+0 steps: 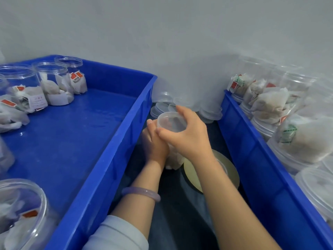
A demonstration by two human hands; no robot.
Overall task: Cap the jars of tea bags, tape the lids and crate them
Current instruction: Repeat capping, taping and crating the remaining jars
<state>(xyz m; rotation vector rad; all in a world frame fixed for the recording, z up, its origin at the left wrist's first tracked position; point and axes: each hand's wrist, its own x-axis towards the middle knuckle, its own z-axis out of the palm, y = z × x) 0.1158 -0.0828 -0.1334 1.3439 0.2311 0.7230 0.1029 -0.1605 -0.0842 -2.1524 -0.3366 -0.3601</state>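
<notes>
Head view shows your two hands meeting in the dark gap between two blue crates, and there you hold one clear jar point(173, 158) of tea bags. Your left hand point(155, 141) grips the side of the jar, with its fingers curled around the wall. Your right hand point(187, 136) comes from above and holds the clear lid point(170, 123) at the jar's mouth, thumb on the near edge and fingers curled over the far edge. I cannot tell if the lid is fully seated. A pale purple bracelet point(141, 193) sits on your left wrist, above a light sleeve point(115, 233). Just beside the jar, partly under your right forearm, a tape roll point(232, 175) lies flat on the dark surface. Behind your hands, near the wall, there is a pile of spare lids point(160, 107). The left crate point(115, 159) holds open jars point(52, 83) standing upright with tea bags inside, at its far corner and at its near corner, and the blue floor between them is bare. The right crate point(252, 150) is packed with filled jars point(270, 105) lying on their sides, close against each other.
</notes>
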